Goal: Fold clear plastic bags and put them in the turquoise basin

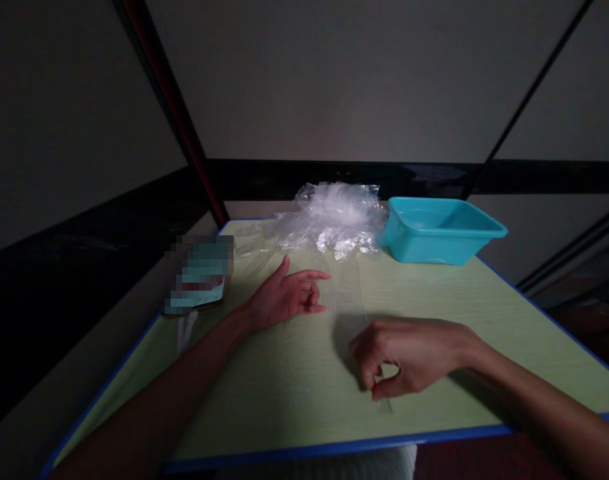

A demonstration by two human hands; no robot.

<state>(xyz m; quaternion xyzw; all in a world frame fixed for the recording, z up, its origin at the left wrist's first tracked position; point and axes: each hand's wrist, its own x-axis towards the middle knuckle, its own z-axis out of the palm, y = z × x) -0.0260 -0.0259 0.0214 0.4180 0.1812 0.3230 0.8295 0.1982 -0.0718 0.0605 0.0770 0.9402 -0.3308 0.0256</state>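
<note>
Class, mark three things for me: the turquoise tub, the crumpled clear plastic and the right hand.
Turquoise tub (434, 247): head view, front wall.
Crumpled clear plastic (339, 217): head view, middle of the heap.
Right hand (409, 345): head view, back of the hand.

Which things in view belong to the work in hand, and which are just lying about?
Likely in use:
left hand, open
right hand, fingers curled; grip unclear
clear plastic piece, lying flat by both hands
crumpled clear plastic, probably; similar material

Apparently lying about:
turquoise tub, untouched; role uncertain
pixelated object, perhaps a phone
white strip beside it
</note>
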